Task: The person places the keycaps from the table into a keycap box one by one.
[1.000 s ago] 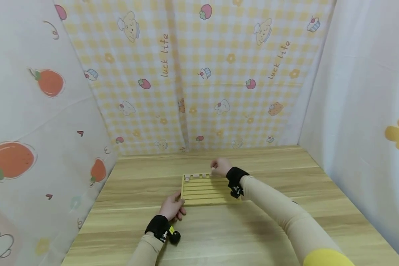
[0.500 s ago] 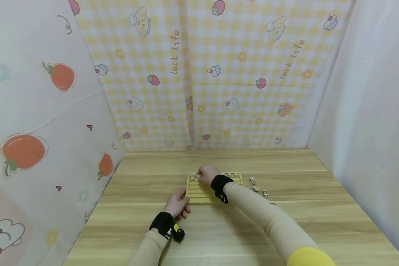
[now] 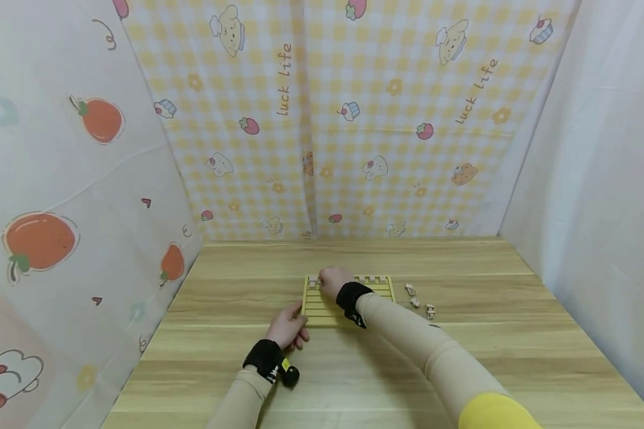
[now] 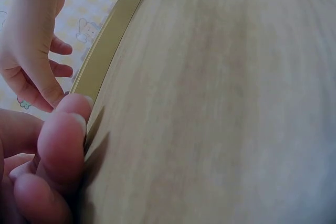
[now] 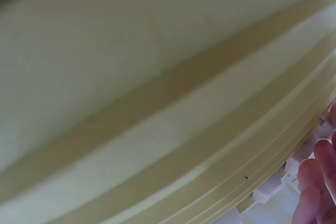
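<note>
A yellow slotted tray (image 3: pixel 322 316) lies on the table, with small white keycaps (image 3: pixel 372 279) along its far row. My left hand (image 3: pixel 287 328) grips the tray's left edge near its front corner, thumb on top. The left wrist view shows the fingers (image 4: pixel 60 145) against the tray's side wall (image 4: pixel 105 45). Over the left part of the far row, my right hand (image 3: pixel 334 282) pinches a keycap with curled fingers, and the hand itself hides that piece. White pieces in the row (image 5: pixel 268 188) stand beside the right fingertips (image 5: pixel 312 174) in the right wrist view.
Several loose keycaps (image 3: pixel 415 302) lie on the wooden table (image 3: pixel 461 357) to the right of the tray. Behind the table hangs a yellow checked cloth (image 3: pixel 343 179), with white printed cloth (image 3: pixel 86 179) at the left side.
My right hand has moved left along the far row, uncovering the keycaps at the row's right end and the loose ones on the table. The left hand keeps its grip on the tray.
</note>
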Tool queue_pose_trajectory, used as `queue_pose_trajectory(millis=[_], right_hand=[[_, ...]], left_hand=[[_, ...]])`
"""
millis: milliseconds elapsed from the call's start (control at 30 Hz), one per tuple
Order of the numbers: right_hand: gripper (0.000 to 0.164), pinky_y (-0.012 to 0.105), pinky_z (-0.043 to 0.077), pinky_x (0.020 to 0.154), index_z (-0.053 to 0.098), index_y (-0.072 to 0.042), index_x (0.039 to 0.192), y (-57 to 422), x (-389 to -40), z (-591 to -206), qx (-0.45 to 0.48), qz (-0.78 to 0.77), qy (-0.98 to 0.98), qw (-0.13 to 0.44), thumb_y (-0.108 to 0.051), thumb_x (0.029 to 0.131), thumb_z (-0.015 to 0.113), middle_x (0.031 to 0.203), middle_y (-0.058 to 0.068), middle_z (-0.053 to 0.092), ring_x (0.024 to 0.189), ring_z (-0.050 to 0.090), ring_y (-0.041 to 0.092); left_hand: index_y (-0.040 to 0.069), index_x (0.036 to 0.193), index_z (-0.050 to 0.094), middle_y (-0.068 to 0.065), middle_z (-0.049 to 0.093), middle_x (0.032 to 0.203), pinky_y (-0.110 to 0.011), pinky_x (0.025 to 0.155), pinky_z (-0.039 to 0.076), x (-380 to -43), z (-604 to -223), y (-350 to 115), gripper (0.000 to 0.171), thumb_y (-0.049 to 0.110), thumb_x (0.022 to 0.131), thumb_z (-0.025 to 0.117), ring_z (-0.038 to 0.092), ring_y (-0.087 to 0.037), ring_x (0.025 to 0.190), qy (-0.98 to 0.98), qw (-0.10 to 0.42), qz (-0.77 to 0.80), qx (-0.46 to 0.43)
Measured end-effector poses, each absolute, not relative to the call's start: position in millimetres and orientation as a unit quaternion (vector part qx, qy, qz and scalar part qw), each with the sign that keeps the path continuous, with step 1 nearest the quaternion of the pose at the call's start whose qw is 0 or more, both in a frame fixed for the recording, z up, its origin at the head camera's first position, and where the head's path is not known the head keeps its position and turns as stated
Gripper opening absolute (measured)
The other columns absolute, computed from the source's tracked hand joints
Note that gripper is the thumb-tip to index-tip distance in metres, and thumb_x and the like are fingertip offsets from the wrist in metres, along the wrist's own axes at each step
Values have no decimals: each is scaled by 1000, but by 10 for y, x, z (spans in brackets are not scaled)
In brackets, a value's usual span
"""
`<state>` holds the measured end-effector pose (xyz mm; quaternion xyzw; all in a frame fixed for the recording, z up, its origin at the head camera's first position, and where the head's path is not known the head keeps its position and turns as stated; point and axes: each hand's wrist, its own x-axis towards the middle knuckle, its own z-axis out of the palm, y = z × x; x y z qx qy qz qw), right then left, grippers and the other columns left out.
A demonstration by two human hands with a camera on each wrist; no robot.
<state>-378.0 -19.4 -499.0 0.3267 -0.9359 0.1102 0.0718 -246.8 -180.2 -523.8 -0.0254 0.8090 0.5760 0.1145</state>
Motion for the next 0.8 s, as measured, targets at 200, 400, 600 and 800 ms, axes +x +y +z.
queue_pose_trajectory(millis=[200,400,600,800], right_hand=[[26,27,40,52,54,-18,64,-201,-3775,-5028,320,93,-940,77,-12,85,65,62,-8,51,54,45,9],[14,29,45,54,63,-18,74,-202,-3783,-5062,323,91,-938,85,-16,86,68,68,-6,60,59,55,10],[9,32,52,64,75,-18,93,-212,-3755,-4978,326,92,-939,61,-17,89,68,88,-4,71,75,66,13],[10,32,53,67,77,-18,92,-206,-3787,-5007,330,92,-938,56,-16,88,67,90,-4,72,79,67,14]], left_hand=[[4,153,25,-7,65,62,-25,36,39,-2473,-5287,-1804,59,17,101,48,55,-13,43,810,113,575,-29],[3,153,24,-6,65,63,-25,36,39,-2466,-5281,-1800,59,17,101,48,55,-13,43,812,113,572,-29],[4,154,23,-8,65,64,-24,36,38,-2478,-5243,-1799,59,17,102,47,55,-13,43,809,117,575,-31],[4,153,24,-7,65,63,-24,36,38,-2486,-5265,-1800,59,17,101,48,55,-12,42,808,113,578,-28]])
